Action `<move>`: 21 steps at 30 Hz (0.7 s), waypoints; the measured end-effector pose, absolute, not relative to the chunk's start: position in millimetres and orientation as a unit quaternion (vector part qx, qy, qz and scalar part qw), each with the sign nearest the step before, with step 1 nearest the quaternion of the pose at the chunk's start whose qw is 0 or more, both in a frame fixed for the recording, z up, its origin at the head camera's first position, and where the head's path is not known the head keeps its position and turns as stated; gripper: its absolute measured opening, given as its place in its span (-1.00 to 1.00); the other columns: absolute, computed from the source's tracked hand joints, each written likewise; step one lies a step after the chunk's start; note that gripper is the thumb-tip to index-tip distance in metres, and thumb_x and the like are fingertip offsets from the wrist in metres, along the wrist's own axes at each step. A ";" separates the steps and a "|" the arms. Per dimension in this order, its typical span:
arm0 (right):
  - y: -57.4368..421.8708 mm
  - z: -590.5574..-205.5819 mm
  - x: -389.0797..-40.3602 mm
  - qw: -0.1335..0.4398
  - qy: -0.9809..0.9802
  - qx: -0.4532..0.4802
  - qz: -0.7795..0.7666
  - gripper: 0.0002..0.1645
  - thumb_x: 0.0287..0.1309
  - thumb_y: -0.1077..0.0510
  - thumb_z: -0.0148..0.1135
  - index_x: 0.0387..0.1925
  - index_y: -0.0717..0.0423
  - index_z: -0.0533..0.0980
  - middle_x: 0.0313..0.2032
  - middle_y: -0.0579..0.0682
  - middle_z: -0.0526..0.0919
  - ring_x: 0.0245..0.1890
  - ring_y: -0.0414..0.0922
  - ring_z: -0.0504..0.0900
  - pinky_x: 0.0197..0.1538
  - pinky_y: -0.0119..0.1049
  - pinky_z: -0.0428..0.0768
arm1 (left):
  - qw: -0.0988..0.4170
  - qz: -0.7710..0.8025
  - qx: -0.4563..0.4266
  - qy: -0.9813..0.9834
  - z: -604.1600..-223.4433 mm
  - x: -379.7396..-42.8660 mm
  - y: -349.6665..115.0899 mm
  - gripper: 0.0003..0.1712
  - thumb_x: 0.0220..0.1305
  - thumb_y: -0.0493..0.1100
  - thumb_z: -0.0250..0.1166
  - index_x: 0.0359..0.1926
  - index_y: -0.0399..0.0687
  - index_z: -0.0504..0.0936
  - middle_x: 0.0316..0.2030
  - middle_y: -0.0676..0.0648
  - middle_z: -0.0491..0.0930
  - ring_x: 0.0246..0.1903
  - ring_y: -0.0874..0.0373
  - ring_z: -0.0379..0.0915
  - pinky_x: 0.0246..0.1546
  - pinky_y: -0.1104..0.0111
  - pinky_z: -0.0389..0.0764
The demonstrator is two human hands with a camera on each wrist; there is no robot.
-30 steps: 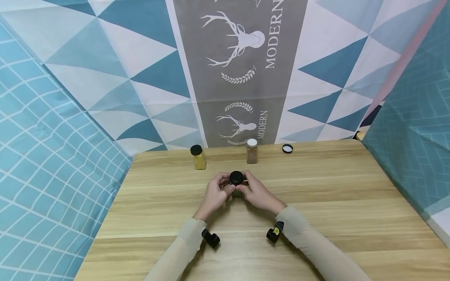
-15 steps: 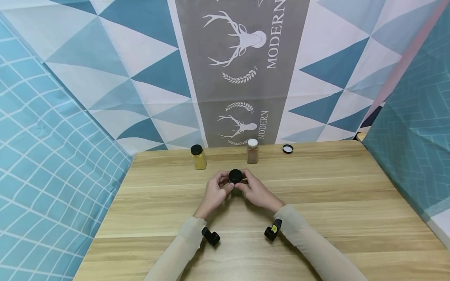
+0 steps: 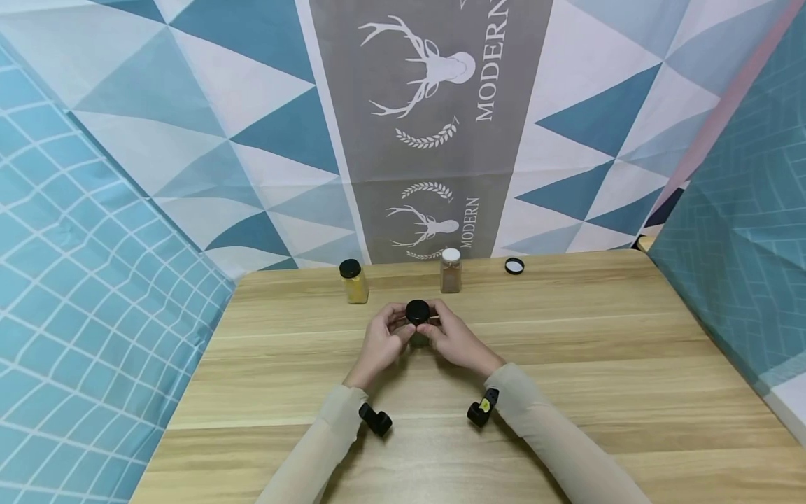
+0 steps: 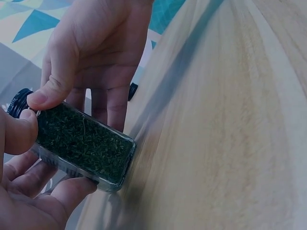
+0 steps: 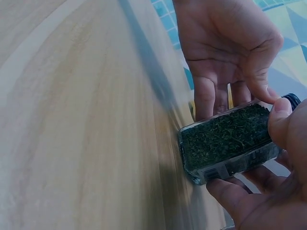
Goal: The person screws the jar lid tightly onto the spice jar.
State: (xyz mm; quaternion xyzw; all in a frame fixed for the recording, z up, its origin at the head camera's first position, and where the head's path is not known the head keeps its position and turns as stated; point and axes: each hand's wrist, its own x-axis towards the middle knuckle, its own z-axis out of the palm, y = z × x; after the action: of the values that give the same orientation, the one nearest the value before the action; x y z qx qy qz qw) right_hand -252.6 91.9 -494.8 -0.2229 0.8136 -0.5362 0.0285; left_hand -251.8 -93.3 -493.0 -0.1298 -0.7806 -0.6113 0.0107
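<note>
A clear square spice jar (image 5: 225, 139) full of dried green herb flakes stands roughly upright between my hands, its black lid (image 3: 418, 311) on top. My left hand (image 3: 382, 343) grips it from the left, thumb near the neck. From the other side my right hand (image 3: 456, 337) holds the same jar, and the two thumbs nearly meet just under the lid. In the left wrist view, the herbs (image 4: 86, 136) show through the glass and the jar's base is right at the tabletop. Fingers partly hide the jar's sides.
Behind the hands stand a jar of yellow powder (image 3: 356, 287) with a black lid and a jar of brown spice (image 3: 450, 276) with a white top. A loose black lid (image 3: 514, 266) lies at the back right of the wooden table (image 3: 598, 364). Patterned cloths surround the table.
Both hands and the herb jar have shifted slightly left and a little away from the body. The grip looks the same, and the other jars stay put.
</note>
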 end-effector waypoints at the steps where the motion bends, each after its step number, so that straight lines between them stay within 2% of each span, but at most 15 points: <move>1: 91.7 -494.8 -253.0 0.029 0.814 -0.222 -0.537 -0.54 0.50 0.19 0.14 0.32 0.21 0.32 0.19 0.25 0.55 0.18 0.10 0.61 0.16 -0.11 0.67 | 0.009 -0.611 -0.128 -0.781 -493.0 -252.2 -93.6 -0.58 0.27 -0.44 0.29 0.16 -0.31 0.56 0.10 -0.28 0.66 0.15 -0.15 0.61 0.30 0.07 0.61; 9: 91.4 -494.1 -258.3 0.011 0.809 -0.226 -0.543 -0.53 0.48 0.21 0.16 0.32 0.23 0.34 0.19 0.26 0.55 0.24 0.13 0.57 0.28 0.00 0.63 | 0.011 -0.620 -0.129 -0.774 -493.4 -258.2 -94.1 -0.58 0.32 -0.44 0.27 0.20 -0.34 0.54 0.14 -0.30 0.64 0.18 -0.16 0.59 0.33 0.09 0.59; 15: 89.1 -494.7 -263.1 0.014 0.805 -0.212 -0.554 -0.53 0.47 0.21 0.18 0.32 0.17 0.36 0.19 0.22 0.57 0.23 0.11 0.58 0.27 -0.02 0.63 | 0.010 -0.626 -0.123 -0.770 -493.0 -261.9 -95.5 -0.59 0.33 -0.45 0.26 0.20 -0.33 0.54 0.14 -0.31 0.63 0.18 -0.18 0.58 0.33 0.05 0.59; 21: 85.0 -498.3 -266.3 0.004 0.803 -0.209 -0.558 -0.53 0.45 0.21 0.19 0.30 0.20 0.37 0.18 0.23 0.57 0.22 0.11 0.58 0.29 -0.01 0.62 | 0.011 -0.623 -0.120 -0.773 -493.4 -263.8 -97.3 -0.59 0.35 -0.44 0.26 0.21 -0.30 0.54 0.15 -0.29 0.63 0.18 -0.15 0.58 0.33 0.06 0.59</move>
State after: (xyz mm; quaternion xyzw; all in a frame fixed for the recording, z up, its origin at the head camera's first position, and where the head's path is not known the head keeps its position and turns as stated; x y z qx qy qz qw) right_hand -266.3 85.0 -498.3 -0.2090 0.8029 -0.5583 0.0036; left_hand -263.8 -97.3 -493.4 -0.1196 -0.7733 -0.6225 0.0106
